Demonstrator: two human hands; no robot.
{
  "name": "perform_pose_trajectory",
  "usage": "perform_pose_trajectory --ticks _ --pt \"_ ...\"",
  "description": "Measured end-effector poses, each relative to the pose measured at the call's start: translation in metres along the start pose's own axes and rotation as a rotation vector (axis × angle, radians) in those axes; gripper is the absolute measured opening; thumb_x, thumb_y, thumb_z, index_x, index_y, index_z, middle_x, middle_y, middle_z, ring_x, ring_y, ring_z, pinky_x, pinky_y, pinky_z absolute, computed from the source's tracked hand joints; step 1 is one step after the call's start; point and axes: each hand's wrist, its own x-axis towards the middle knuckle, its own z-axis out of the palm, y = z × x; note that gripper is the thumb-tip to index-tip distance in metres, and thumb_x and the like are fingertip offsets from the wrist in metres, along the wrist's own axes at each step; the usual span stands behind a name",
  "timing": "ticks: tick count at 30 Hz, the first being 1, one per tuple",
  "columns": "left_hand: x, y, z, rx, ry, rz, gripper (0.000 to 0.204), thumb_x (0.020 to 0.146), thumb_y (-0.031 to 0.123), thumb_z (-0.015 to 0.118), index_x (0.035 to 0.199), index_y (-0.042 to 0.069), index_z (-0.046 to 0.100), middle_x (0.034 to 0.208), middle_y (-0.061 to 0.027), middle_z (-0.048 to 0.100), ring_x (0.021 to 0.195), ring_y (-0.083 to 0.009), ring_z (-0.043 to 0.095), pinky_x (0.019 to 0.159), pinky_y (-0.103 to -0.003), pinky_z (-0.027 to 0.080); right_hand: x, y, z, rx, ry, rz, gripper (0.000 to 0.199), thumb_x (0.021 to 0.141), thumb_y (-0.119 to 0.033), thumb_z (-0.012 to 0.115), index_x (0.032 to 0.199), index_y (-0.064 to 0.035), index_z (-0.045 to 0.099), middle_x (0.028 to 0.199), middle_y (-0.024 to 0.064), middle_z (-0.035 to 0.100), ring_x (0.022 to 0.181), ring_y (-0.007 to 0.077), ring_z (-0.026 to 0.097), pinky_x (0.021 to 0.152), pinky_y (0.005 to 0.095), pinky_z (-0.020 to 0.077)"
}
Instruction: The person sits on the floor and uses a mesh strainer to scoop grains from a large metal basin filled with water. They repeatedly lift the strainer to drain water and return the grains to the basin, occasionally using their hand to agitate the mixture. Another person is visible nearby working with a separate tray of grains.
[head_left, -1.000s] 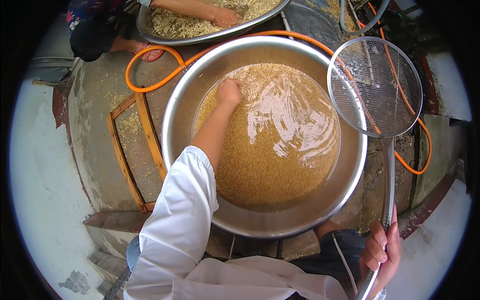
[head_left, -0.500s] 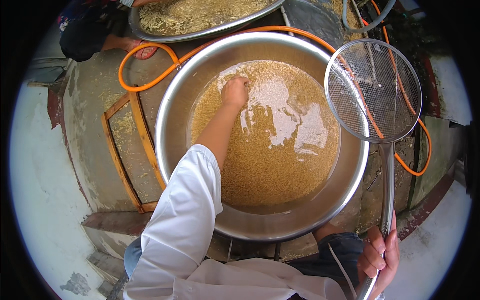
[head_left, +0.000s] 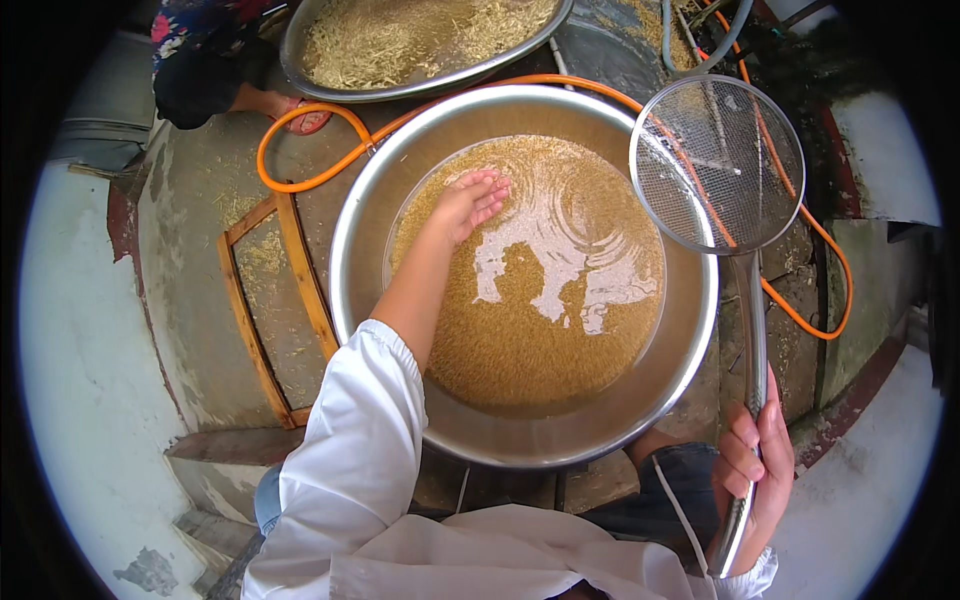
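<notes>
A big round metal basin [head_left: 545,440] holds water over a layer of golden-brown grain [head_left: 500,360]. Just above the water at the basin's far left side is my left hand [head_left: 470,205], palm partly turned up, fingers stretched out and nothing seen in it. Ripples spread on the surface to its right. My right hand [head_left: 757,465] is wrapped round the metal handle of a long-handled mesh strainer [head_left: 715,165]. The strainer's round mesh head, with a few small specks on it, hangs over the basin's right rim.
A second metal basin [head_left: 440,85] with straw-coloured grain stands at the far side, a person's sandalled foot [head_left: 308,118] beside it. An orange hose [head_left: 590,85] curves behind my basin. A wooden frame [head_left: 245,300] lies on the left floor. A grey hose [head_left: 670,40] lies far right.
My left hand has gone from closed fingers to outstretched ones, with the palm turned up. Fresh ripples show on the water. The view has shifted slightly; the right hand still grips the strainer.
</notes>
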Motion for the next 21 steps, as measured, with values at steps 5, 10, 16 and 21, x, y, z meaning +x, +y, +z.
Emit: perform_pose_trajectory --ticks 5,10,16,21 --pt "-0.062 0.020 0.017 -0.231 -0.175 0.034 0.023 0.091 0.007 0.051 0.114 0.005 0.049 0.111 -0.0102 0.058 0.099 -0.0196 0.059 0.083 -0.031 0.052 -0.006 0.004 -0.014 -0.033 -0.162 0.035 0.044 0.097 -0.013 0.041 0.139 -0.0121 0.029 0.076 0.0043 0.040 0.046 0.0035 0.031 0.035 0.0159 0.0290" --pt "-0.111 0.023 0.027 -0.240 -0.143 0.086 0.022 0.089 0.003 0.052 0.111 0.005 0.051 0.109 -0.0100 0.059 0.098 -0.0204 0.060 0.085 -0.033 0.052 -0.010 0.019 -0.018 -0.151 -0.274 0.068 0.045 0.097 -0.014 0.042 0.139 -0.0131 0.028 0.075 0.0024 0.039 0.048 0.0031 0.033 0.037 0.0158 0.0307" --pt "-0.158 0.019 0.032 -0.206 -0.151 0.112 0.021 0.090 0.003 0.052 0.110 0.004 0.054 0.104 -0.0108 0.061 0.095 -0.0201 0.061 0.084 -0.034 0.054 -0.010 0.031 -0.019 -0.222 -0.376 0.108 0.047 0.095 -0.014 0.047 0.137 -0.0138 0.028 0.074 0.0016 0.040 0.050 0.0046 0.036 0.040 0.0179 0.0318" --pt "-0.177 0.010 0.025 -0.219 -0.181 0.130 0.017 0.091 0.006 0.052 0.107 0.004 0.053 0.099 -0.0104 0.061 0.092 -0.0195 0.061 0.083 -0.035 0.054 -0.006 0.035 -0.018 -0.223 -0.397 0.095 0.054 0.094 -0.014 0.050 0.140 -0.0112 0.023 0.074 0.0014 0.040 0.051 0.0049 0.037 0.042 0.0188 0.0317"
